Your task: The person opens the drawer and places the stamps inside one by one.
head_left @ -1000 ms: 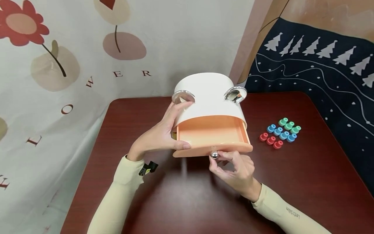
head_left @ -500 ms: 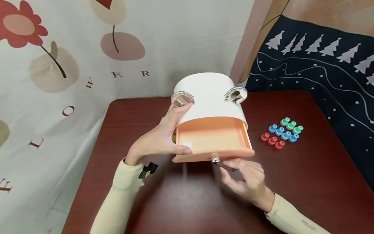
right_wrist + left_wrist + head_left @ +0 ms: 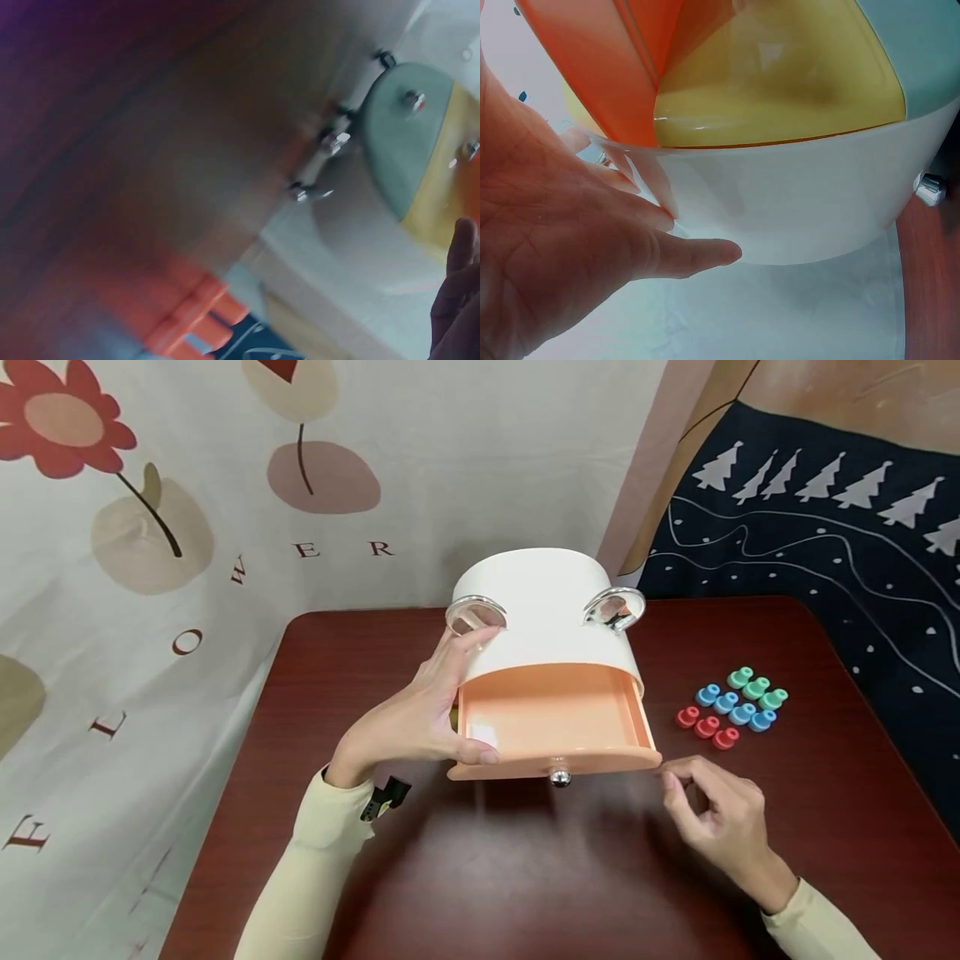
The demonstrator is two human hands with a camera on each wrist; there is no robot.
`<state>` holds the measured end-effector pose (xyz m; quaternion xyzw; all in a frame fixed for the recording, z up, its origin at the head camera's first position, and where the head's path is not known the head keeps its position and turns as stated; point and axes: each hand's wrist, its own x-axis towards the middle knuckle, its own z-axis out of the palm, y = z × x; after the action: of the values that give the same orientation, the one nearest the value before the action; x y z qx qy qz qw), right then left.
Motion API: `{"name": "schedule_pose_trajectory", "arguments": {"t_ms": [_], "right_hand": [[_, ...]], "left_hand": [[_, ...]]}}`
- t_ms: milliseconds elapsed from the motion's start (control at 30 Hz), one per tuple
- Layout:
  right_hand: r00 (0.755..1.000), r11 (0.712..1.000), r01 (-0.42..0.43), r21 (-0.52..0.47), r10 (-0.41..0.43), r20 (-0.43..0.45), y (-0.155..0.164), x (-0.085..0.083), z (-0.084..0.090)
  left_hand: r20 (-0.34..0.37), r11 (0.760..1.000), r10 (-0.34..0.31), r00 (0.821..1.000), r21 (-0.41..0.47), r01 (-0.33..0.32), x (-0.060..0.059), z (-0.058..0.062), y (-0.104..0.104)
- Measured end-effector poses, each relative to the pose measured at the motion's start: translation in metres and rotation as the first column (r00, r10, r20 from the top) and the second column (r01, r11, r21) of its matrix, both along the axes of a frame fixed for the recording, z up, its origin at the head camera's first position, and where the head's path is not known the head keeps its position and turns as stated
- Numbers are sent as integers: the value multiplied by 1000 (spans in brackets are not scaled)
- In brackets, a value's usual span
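Observation:
A white cabinet [image 3: 540, 581] with two silver-rimmed, ear-like rings stands on the table, its top peach drawer [image 3: 551, 718] pulled out and bare inside. My left hand [image 3: 412, 718] rests along the cabinet's left side, fingers against the shell and thumb over the drawer's left front corner. The left wrist view shows a yellow drawer [image 3: 780, 82] and a teal drawer [image 3: 922, 52] below the pulled-out one. Right of the silver knob [image 3: 560, 777] my right hand [image 3: 720, 814] hovers, fingers bent and holding nothing, near the drawer's right corner.
Several small stepped plastic pegs stand in rows to the right: red pegs [image 3: 707, 727], blue pegs [image 3: 726, 702] and green pegs [image 3: 756, 688]. A flower-print cloth [image 3: 465, 460] hangs behind the dark wooden table [image 3: 495, 885]; a navy cloth [image 3: 787, 535] hangs at the right.
My right hand has let go of the knob and moved right, away from it. The drawer came out slightly farther early on. My left hand stays on the cabinet.

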<state>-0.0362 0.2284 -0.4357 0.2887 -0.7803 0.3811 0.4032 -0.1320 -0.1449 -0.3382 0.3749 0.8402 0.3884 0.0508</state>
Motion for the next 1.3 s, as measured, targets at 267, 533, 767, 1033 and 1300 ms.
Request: {"name": "schedule_pose_trajectory", "arguments": {"t_ms": [267,533,767,1033,1300], "right_hand": [[937,969,220,115,-243,250,40,-19,-11],[759,894,266,360,-425,493,58,-31,-12],[711,871,258,417,-464,528,78,-40,-16],[719,869,219,444,-451,528,84,-60,-19],[735,861,215,462,-454,504,82,-69,-22]], "left_hand": [[27,1000,12,1000,27,-12,7,-7,-2],[-8,999,-14,1000,39,14,5,-10,3],[0,999,-29,1000,33,29,1,-9,9],[7,999,-21,1000,35,21,2,-6,6],[-33,998,-26,999,60,28,1,-8,4]]}}
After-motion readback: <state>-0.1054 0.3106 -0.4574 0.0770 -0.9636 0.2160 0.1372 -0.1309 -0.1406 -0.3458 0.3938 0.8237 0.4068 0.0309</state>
